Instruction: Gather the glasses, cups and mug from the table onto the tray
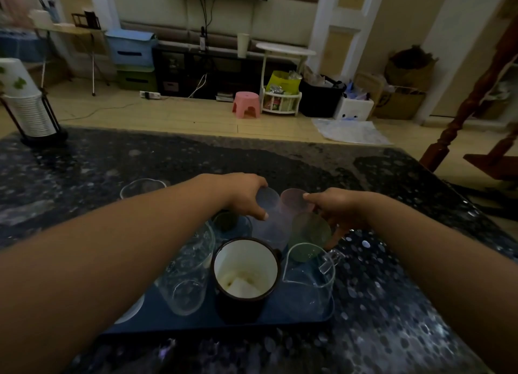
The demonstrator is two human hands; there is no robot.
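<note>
While the left hand point(241, 195) grips the rim of a bluish cup point(270, 225) and the right hand point(336, 209) pinches a pink cup point(291, 201), both stand at the far end of the blue tray point(196, 324). Also on the tray are one green cup point(307, 234), one enamel mug point(245, 275) and two clear glasses point(186, 272), with a third glass point(141, 187) on the table beside the left forearm. Round them lies the dark speckled table point(392, 317), a cup stack point(22, 98) at its far left corner, and beyond it a cluttered room with a pink stool point(246, 104).
</note>
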